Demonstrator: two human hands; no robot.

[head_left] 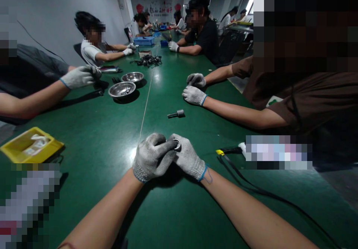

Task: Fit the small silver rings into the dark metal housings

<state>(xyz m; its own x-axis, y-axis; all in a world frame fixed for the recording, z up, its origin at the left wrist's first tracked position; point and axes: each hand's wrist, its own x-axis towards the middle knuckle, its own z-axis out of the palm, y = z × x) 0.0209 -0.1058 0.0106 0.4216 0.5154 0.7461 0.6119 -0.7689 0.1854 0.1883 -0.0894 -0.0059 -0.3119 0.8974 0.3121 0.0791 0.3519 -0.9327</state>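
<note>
My left hand (152, 157) and my right hand (188, 155), both in pale knitted gloves with blue cuff edges, meet above the green table. Between their closed fingers is a small round metal part (177, 144) with a ring-shaped end and a dark inside. The fingers cover the rest of it. Just beyond my hands, a metal cylinder with thin prongs (176, 113) lies on its side on the table, touched by no one.
Two steel bowls (122, 90) stand left of centre, the nearer holding small metal bits. A yellow bin (35, 146) is at left. A black cable (251, 185) runs along the right. Co-workers' gloved hands (194, 94) rest across the green table (97, 137).
</note>
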